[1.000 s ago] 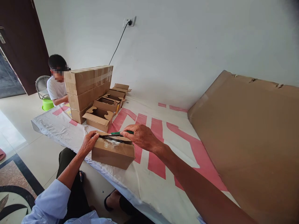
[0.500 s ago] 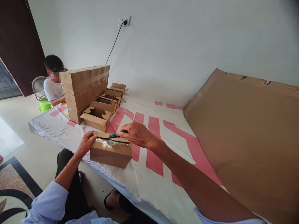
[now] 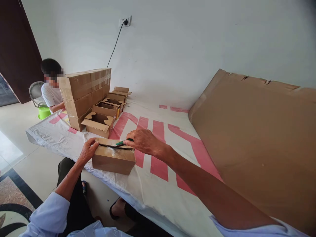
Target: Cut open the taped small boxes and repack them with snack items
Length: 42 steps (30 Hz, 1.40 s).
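In front of me a small cardboard box (image 3: pixel 113 161) lies near the front edge of the cloth-covered table. Clear tape shines on its top, and a dark gap runs along the seam between the flaps. My left hand (image 3: pixel 88 149) grips the box's left end, thumb at the top edge and fingers around the far corner. A green utility knife (image 3: pixel 123 142) is held in my right hand (image 3: pixel 143 141), its tip at the seam. How deep the blade sits cannot be seen.
Beyond the box stand several open cardboard boxes (image 3: pixel 97 126) in a row, beside a stack of taped boxes (image 3: pixel 77 98). A large cardboard sheet (image 3: pixel 254 138) leans at the right. At the far left a person (image 3: pixel 51 93) sits by a green stool (image 3: pixel 44 113).
The whole view has shifted slightly, so everything sits further left. Along the seam, the knife has moved slightly relative to the box; both hands keep their hold.
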Motion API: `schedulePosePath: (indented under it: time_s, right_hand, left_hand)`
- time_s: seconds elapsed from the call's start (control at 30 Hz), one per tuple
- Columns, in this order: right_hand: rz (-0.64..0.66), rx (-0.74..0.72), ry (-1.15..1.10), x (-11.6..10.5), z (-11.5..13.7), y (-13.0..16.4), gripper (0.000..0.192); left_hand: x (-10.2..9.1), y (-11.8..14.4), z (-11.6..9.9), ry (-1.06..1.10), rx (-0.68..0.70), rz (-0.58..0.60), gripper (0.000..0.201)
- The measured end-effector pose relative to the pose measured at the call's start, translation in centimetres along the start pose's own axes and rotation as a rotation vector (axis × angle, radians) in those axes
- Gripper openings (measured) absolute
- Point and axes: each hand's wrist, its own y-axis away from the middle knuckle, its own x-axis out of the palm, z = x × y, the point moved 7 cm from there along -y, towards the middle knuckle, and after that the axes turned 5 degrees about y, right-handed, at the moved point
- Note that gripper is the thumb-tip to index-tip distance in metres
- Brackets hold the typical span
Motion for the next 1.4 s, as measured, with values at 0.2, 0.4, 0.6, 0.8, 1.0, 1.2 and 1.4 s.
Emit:
schedulePosePath:
  time_s: [0.2,0.4,0.6,0.8,1.0,1.2,1.4]
  right_hand:
    - [0.038,0.02,0.009,0.3,-1.2,-0.4,0.041]
    - [-0.061,0.143,-0.345,2.3,-7.6,4.8,0.045]
    - [-0.367,0.647,-0.685,13.8,-15.3,14.9,0.049]
    - [-0.351,0.955,-0.46,25.6,-16.4,23.4,0.045]
    - [-0.514,0.622,-0.87,19.7,-11.1,16.2,0.045]
    - [-0.556,0.111,-0.86,13.0,-3.1,5.1,0.042]
    - [-0.772,-0.123,-0.507,10.3,-0.1,7.7,0.013]
  left_hand:
    - [-0.3,-0.1,-0.1,-0.023,-0.027,-0.019,0.062]
    - [0.0,-0.1,0.0,-0.005,-0.026,-0.001,0.064]
    - [0.1,0.0,-0.2,0.003,-0.023,0.032,0.063]
    - [-0.2,-0.1,0.1,-0.027,-0.004,0.061,0.063]
    - [-0.3,-0.1,-0.6,-0.072,0.042,0.088,0.066]
    - [-1.3,0.0,0.0,-0.011,-0.06,0.185,0.074]
    - [-2.2,-0.6,1.0,-0.001,-0.107,0.339,0.076]
